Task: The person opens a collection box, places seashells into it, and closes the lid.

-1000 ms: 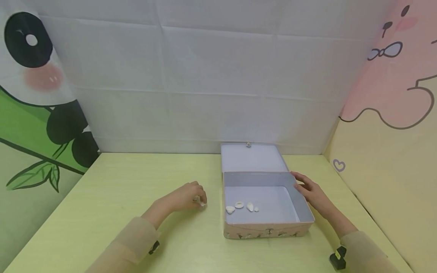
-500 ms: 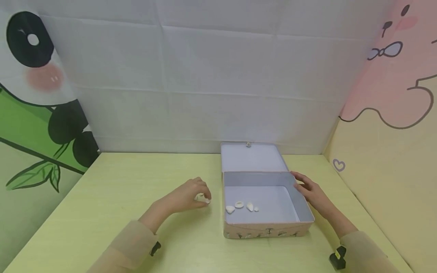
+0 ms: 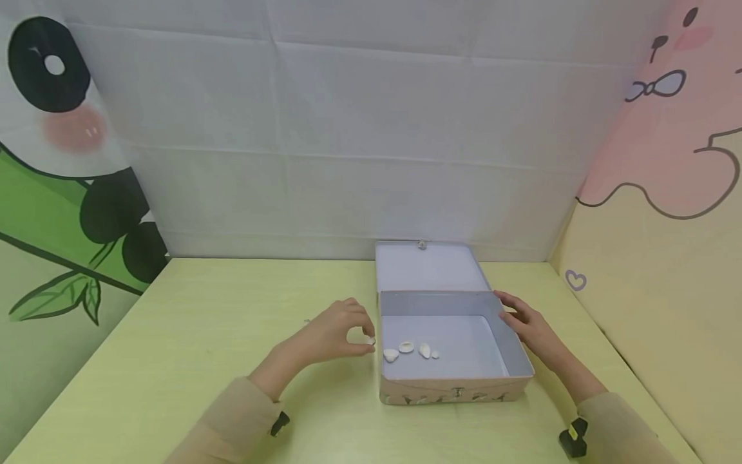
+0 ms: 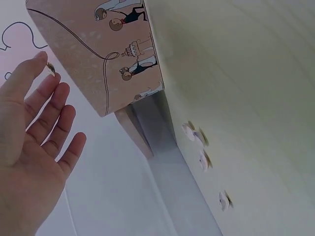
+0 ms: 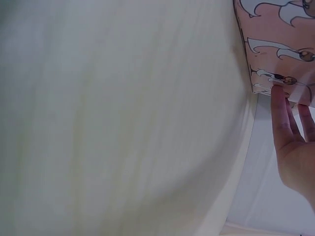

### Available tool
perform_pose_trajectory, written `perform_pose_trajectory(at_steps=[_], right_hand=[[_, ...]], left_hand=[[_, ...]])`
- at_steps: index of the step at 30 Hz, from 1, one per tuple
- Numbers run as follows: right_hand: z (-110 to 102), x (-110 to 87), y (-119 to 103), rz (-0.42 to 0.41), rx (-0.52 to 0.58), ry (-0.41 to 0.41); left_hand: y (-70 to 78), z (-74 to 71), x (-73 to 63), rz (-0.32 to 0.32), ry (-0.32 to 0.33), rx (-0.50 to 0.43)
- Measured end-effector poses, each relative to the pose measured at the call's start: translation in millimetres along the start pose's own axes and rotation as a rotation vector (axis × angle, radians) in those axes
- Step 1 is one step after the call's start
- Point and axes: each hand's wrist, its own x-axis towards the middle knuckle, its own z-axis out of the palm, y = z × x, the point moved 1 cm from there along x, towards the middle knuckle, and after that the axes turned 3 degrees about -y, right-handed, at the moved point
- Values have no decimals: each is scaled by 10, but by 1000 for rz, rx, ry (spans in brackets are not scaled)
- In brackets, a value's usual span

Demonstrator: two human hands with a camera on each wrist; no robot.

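My left hand (image 3: 339, 332) pinches a small shell (image 4: 51, 68) between thumb and index finger. It is just outside the left wall of a hinged tin box (image 3: 446, 391); the other fingers are loosely bent in the left wrist view. Several white seashells (image 3: 406, 348) lie on the left part of the box floor. My right hand (image 3: 536, 332) rests at the box's right wall, thumb at the rim. The right wrist view has its fingers (image 5: 280, 115) fairly straight against the printed outer side.
The box lid (image 3: 431, 267) stands open at the back, close to the white cloth backdrop (image 3: 371, 129). On the yellow table (image 3: 232, 303), beyond the left hand, several more shells (image 4: 225, 200) lie beside the box. Painted panels flank both sides.
My left hand has risen off the table with the pinched shell and moved right, up to the box's left wall. The right hand and box have stayed in place.
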Motion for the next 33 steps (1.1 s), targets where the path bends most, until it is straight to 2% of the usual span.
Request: perform_pose_trajectory(at_steps=[4,13,19,27,33], right_hand=[[-2,2,9,6,-12,5],[-17,15,24,11,-15,7],[-18,26,26,21,-4,6],[-17,36,62,20,-14,8],[-16,39,75,21,-17,12]], left_hand=[[25,48,61,-8,31,4],[74,203,256,-17,54,-11],[111,286,394,27,69,-21],[176,401,537,0,-8,1],[188,422,565,-24,-36,5]])
